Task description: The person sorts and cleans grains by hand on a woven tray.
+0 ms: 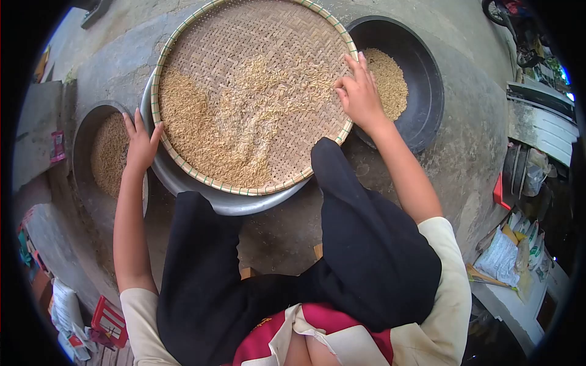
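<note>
A round woven bamboo winnowing tray (293, 137) lies in front of me on a wide metal basin (229, 204). Unhusked-looking grain (189, 131) is heaped along the tray's left and lower side, with a thinner scatter across the middle. My left hand (141, 146) is at the left rim, fingers apart and stretched out, thumb right at the edge. Over the right rim is my right hand (363, 104), its thumb and forefinger pinched together above the weave and the other fingers extended. I cannot tell what is in that pinch.
Right of the tray stands a black basin (421, 91) holding grain (386, 82); a dark basin (85, 134) with more grain (110, 155) is at the left. My knees (332, 168) rise close to the tray. Plastic bags (500, 256) lie at the far right.
</note>
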`<action>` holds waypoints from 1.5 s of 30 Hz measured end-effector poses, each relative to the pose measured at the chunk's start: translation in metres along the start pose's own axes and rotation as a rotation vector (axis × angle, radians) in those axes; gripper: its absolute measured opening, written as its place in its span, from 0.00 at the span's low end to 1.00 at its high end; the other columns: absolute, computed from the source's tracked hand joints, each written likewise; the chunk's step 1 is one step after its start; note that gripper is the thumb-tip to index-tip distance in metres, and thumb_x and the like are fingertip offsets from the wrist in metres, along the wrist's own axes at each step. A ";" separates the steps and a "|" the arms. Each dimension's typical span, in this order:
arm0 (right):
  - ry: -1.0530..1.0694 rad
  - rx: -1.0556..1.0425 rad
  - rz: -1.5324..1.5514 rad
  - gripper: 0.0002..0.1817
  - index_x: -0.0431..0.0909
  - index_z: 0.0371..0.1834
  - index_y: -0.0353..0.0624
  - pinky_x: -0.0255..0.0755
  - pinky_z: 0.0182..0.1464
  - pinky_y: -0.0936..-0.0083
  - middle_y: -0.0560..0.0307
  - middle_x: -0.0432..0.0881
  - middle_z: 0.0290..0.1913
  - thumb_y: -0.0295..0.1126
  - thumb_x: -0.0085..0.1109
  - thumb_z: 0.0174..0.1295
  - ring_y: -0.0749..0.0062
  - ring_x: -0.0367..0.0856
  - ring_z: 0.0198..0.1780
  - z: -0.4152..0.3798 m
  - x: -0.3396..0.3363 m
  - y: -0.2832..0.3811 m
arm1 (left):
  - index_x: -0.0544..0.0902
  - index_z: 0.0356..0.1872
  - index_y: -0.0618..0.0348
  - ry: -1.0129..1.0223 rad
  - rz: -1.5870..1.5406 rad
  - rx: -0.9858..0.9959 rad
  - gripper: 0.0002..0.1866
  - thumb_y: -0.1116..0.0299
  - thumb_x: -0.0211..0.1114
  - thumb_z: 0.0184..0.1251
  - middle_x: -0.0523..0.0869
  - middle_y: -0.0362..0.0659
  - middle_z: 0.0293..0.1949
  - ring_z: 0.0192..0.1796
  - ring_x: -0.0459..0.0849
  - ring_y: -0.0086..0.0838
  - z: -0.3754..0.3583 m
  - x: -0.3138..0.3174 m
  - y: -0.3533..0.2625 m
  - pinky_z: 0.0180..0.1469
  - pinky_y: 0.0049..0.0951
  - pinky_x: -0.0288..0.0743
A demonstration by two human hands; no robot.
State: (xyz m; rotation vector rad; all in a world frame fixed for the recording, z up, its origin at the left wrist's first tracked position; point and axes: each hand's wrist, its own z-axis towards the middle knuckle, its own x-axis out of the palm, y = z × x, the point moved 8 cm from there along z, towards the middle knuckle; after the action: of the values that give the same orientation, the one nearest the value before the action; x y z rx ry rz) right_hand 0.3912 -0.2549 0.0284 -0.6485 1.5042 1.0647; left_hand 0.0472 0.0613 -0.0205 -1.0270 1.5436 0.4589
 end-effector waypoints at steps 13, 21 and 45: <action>-0.090 0.419 0.104 0.07 0.77 0.39 0.40 0.66 0.58 0.65 0.48 0.73 0.56 0.25 0.51 0.60 0.53 0.70 0.58 -0.035 -0.043 -0.102 | 0.46 0.69 0.59 -0.018 0.006 0.011 0.43 0.43 0.52 0.62 0.36 0.63 0.69 0.67 0.57 0.57 -0.001 0.000 0.000 0.63 0.42 0.60; -0.137 -0.004 0.232 0.09 0.79 0.40 0.45 0.62 0.62 0.61 0.50 0.69 0.60 0.27 0.57 0.55 0.50 0.59 0.66 -0.004 -0.032 -0.021 | 0.46 0.69 0.58 0.002 -0.004 -0.008 0.43 0.42 0.52 0.62 0.36 0.62 0.69 0.66 0.58 0.57 -0.001 0.000 0.001 0.63 0.42 0.61; 0.043 -0.104 -0.026 0.03 0.75 0.32 0.45 0.48 0.67 0.47 0.52 0.57 0.67 0.30 0.57 0.56 0.53 0.46 0.72 0.017 -0.004 0.008 | 0.46 0.69 0.59 0.006 -0.006 -0.006 0.43 0.43 0.52 0.62 0.36 0.63 0.69 0.67 0.58 0.57 -0.001 0.001 0.001 0.63 0.42 0.61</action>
State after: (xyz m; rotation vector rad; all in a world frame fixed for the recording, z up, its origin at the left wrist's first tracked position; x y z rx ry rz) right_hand 0.3936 -0.2371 0.0349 -0.7658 1.4812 1.1213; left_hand 0.0464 0.0609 -0.0213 -1.0385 1.5445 0.4571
